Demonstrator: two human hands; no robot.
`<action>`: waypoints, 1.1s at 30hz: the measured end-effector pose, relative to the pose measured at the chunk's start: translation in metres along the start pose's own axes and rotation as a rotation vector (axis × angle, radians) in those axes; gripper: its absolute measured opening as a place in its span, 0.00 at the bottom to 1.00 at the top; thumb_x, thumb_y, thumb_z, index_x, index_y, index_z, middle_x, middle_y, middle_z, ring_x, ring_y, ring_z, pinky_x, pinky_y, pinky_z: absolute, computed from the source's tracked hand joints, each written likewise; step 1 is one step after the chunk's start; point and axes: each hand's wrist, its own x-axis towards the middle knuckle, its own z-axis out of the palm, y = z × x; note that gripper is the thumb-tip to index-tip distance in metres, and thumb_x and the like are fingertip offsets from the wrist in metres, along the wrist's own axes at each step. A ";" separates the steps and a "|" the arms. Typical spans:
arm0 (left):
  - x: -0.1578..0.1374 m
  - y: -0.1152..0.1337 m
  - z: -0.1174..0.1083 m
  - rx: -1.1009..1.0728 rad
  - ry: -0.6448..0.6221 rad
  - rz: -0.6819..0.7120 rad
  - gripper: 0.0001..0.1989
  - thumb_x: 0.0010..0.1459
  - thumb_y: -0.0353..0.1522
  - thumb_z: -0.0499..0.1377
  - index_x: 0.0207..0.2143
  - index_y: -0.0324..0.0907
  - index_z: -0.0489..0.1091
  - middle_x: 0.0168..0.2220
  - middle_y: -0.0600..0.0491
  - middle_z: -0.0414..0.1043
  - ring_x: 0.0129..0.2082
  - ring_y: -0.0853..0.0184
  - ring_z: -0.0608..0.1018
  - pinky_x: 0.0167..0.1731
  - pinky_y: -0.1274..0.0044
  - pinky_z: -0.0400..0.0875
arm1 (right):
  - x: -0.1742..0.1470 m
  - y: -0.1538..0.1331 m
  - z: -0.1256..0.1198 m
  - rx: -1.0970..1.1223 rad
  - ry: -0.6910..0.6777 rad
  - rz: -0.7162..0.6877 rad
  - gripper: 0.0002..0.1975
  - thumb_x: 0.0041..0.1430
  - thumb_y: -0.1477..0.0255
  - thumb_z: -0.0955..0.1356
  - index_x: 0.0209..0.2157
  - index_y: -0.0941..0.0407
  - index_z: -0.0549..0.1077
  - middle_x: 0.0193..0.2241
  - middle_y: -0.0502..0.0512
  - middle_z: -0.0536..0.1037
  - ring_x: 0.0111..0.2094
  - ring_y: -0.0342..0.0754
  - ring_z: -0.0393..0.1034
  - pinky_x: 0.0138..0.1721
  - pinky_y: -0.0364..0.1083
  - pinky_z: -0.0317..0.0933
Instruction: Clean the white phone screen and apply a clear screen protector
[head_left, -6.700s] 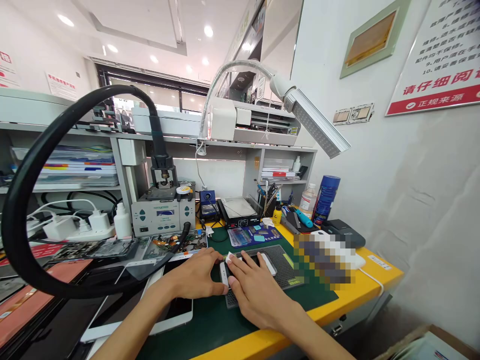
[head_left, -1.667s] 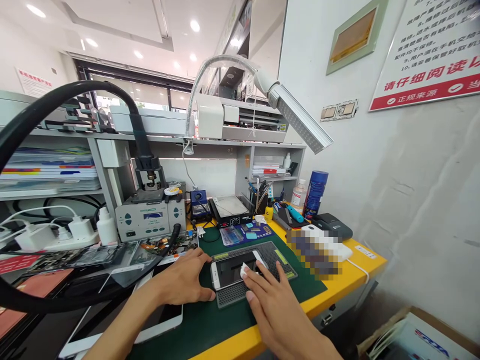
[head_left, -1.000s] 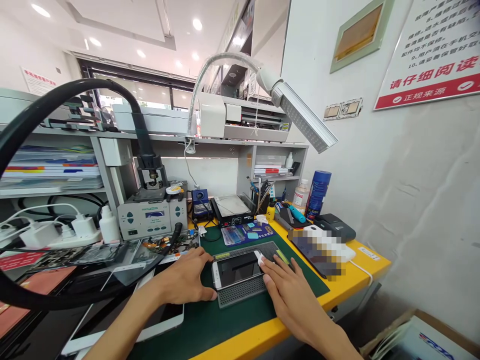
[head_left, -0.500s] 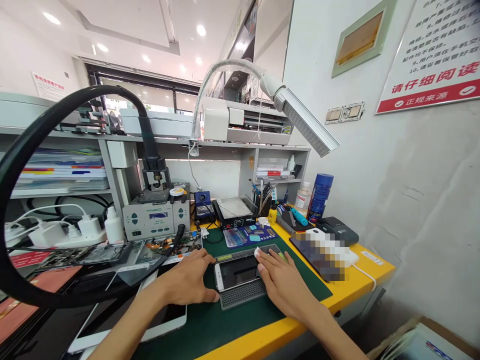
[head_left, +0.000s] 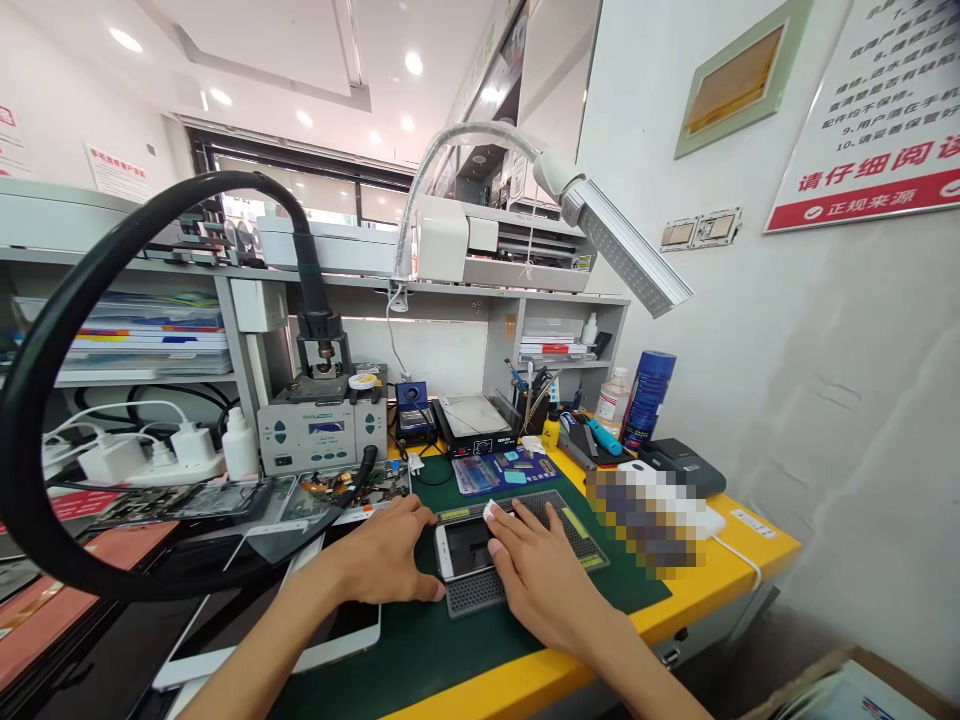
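A white-framed smartphone (head_left: pixel 459 548) lies face up on a grey perforated mat (head_left: pixel 477 594), its black screen partly covered by my right hand. My right hand (head_left: pixel 536 565) lies over the screen, fingers stretched forward, pressing a small white wipe (head_left: pixel 490 513) under the fingertips. At the phone's left end is my left hand (head_left: pixel 390 555), thumb and fingers spread apart near the left corners of the mat. Whether its fingertips press the phone or only the mat, I cannot tell. The mat rests on a dark green work mat (head_left: pixel 420 650).
A white tablet (head_left: pixel 352 640) lies under my left forearm. A black hose (head_left: pixel 45 330) loops at the left from the grey rework station (head_left: pixel 322 435). Behind the mat are a blue card (head_left: pixel 506 470) and a heating plate (head_left: pixel 474 422). A lamp (head_left: pixel 626 245) hangs above right.
My right hand has slid left along the screen with the wipe, uncovering the right part of the perforated mat. My left hand stays at the phone's left end. The whole view has shifted slightly.
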 end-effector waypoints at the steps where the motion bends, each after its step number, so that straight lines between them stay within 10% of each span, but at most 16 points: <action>1: 0.000 0.000 0.000 0.000 0.002 0.005 0.42 0.44 0.52 0.63 0.57 0.37 0.66 0.52 0.41 0.66 0.54 0.48 0.69 0.54 0.63 0.65 | 0.001 -0.004 0.001 0.004 -0.003 -0.013 0.26 0.72 0.61 0.50 0.65 0.51 0.60 0.64 0.51 0.62 0.66 0.59 0.48 0.65 0.69 0.33; 21: 0.002 -0.008 0.007 0.007 0.061 0.070 0.28 0.44 0.47 0.62 0.46 0.42 0.70 0.43 0.47 0.68 0.44 0.54 0.72 0.45 0.67 0.69 | 0.020 -0.041 0.014 0.081 -0.040 -0.193 0.27 0.72 0.61 0.49 0.65 0.54 0.60 0.65 0.51 0.60 0.67 0.60 0.45 0.64 0.71 0.28; 33: 0.001 -0.005 0.003 0.011 0.028 0.034 0.39 0.43 0.49 0.63 0.56 0.38 0.67 0.49 0.43 0.68 0.52 0.49 0.70 0.53 0.64 0.66 | -0.011 -0.050 0.002 0.121 -0.094 -0.166 0.26 0.72 0.62 0.50 0.65 0.51 0.60 0.65 0.48 0.59 0.68 0.58 0.43 0.64 0.71 0.24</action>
